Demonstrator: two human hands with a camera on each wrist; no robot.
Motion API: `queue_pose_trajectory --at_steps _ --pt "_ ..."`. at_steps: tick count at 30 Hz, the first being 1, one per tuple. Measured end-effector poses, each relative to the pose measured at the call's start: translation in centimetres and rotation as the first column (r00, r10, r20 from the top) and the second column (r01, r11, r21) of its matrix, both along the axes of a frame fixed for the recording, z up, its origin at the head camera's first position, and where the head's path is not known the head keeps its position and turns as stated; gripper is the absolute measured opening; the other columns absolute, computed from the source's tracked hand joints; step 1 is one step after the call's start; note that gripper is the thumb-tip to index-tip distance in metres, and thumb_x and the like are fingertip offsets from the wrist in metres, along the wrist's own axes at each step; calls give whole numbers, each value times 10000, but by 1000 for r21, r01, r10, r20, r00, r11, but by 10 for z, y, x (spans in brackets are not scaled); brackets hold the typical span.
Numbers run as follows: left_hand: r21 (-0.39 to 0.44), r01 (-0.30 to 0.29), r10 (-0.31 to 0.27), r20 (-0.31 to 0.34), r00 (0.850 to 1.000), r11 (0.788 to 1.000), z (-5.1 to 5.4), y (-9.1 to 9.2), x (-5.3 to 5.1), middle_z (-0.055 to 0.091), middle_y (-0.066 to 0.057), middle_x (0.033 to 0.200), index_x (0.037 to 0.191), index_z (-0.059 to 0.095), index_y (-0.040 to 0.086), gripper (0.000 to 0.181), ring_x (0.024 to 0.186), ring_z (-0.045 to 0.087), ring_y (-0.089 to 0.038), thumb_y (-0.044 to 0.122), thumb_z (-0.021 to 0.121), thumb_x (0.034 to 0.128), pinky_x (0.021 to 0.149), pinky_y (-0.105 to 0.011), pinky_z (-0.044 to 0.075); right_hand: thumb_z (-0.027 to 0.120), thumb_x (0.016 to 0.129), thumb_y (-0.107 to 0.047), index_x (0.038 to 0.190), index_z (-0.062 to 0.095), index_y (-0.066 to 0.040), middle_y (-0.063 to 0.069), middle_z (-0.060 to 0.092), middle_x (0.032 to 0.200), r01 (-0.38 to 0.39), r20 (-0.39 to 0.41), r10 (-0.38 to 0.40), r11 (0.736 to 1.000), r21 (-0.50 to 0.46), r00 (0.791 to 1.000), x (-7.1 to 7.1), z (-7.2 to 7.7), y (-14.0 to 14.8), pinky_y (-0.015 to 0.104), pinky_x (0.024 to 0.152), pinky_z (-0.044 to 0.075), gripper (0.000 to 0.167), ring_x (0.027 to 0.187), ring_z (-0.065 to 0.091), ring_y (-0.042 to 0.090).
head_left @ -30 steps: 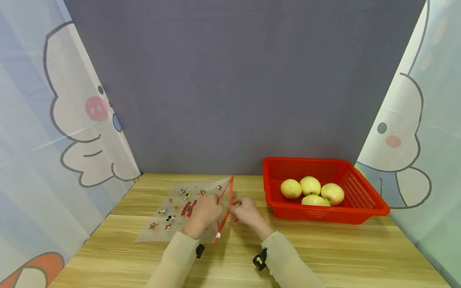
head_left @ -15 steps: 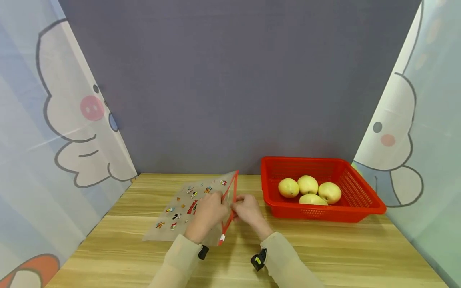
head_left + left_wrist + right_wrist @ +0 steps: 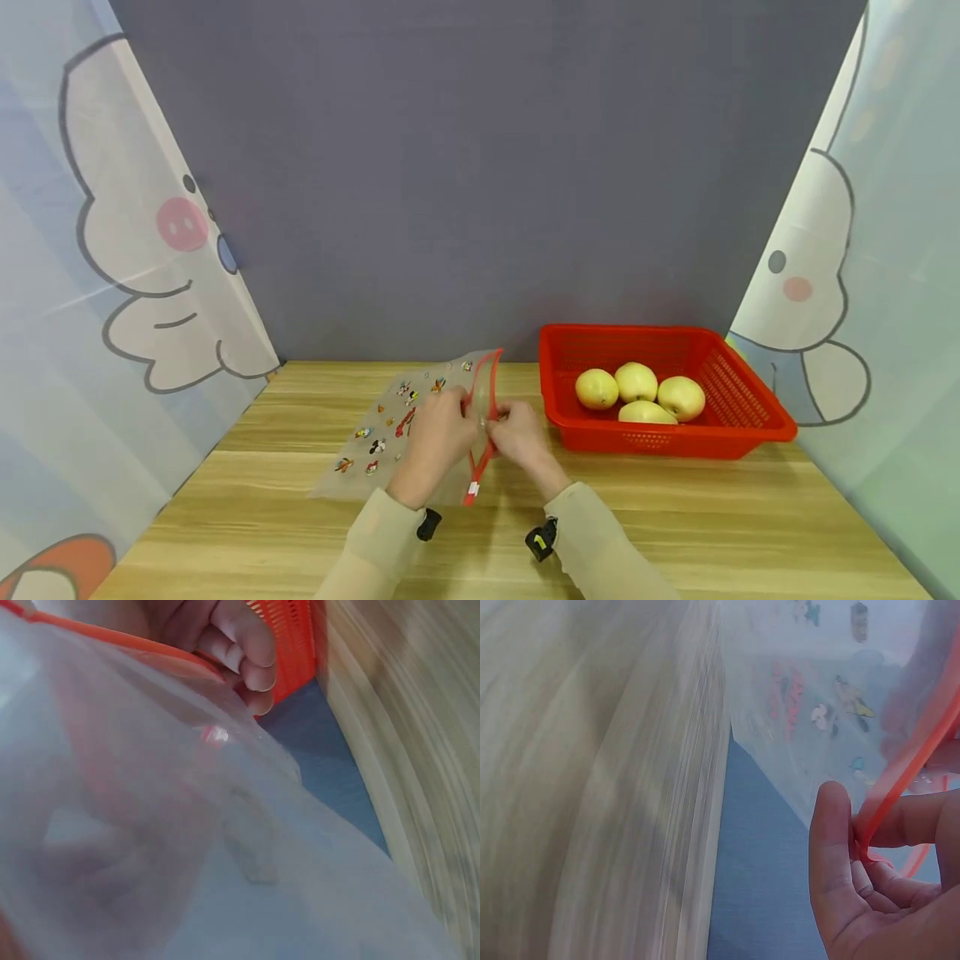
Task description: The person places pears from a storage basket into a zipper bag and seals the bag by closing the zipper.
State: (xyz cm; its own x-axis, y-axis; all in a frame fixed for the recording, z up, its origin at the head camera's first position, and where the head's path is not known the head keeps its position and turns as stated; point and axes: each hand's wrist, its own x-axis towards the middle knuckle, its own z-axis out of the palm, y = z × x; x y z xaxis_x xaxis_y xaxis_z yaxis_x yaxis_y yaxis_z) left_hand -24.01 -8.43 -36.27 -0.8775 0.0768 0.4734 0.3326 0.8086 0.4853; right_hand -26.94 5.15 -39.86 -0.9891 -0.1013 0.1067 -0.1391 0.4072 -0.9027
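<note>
- Bag (image 3: 393,454) is held over the table (image 3: 247,517), left of the basket (image 3: 675,442).
- Its red lips (image 3: 492,390) are pinched by left hand (image 3: 438,429) and right hand (image 3: 521,435).
- Mouth-opening seems in hand; wider parting is probably called for.

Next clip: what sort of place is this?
Probably a makeshift recording booth, judging by the plain dark backdrop behind a wood-grain table, the cartoon-printed hangings on both sides, and the small dark devices at both wrists.
</note>
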Motion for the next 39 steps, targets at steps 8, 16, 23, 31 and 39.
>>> queue_pose_trajectory --at_steps 8,16,23,31,39 --pt "116 -23 26 -32 999 993 10 -2 2 634 -30 661 929 709 -21 88 470 477 -100 -6 647 868 430 -258 399 646 894 -2 873 694 33 70 625 676 12 -11 -12 1000 -8 1000 3 5 2 347 527 587 63 511 664 187" --pt "253 -32 29 15 999 967 24 -13 7 670 -40 773 969 737 24 68 571 557 -129 76 703 944 512 -304 469 626 923 -1 998 725 86 83 632 629 31 -54 -35 997 -75 998 8 13 7 313 487 574 152 481 647 160" --pt "301 -48 39 35 999 952 35 -21 10 668 -64 805 993 723 27 94 587 578 -160 111 692 969 520 -316 469 617 905 1 931 723 65 93 647 606 67 -83 -69 997 -27 994 15 22 17 303 459 552 127 437 619 152" --pt "414 -21 -15 82 997 910 44 -33 11 643 -106 851 1028 718 17 131 611 651 -239 138 683 989 509 -315 507 611 863 -18 818 719 -5 52 622 537 97 -148 -85 992 77 985 21 31 27 287 415 502 118 418 629 186" --pt "559 -37 -71 170 983 829 48 -42 12 613 -138 879 1056 704 10 151 606 681 -221 147 665 1005 550 -402 576 616 883 -17 800 707 1 70 606 581 79 -94 -76 996 30 993 21 38 47 308 453 538 125 415 584 142"
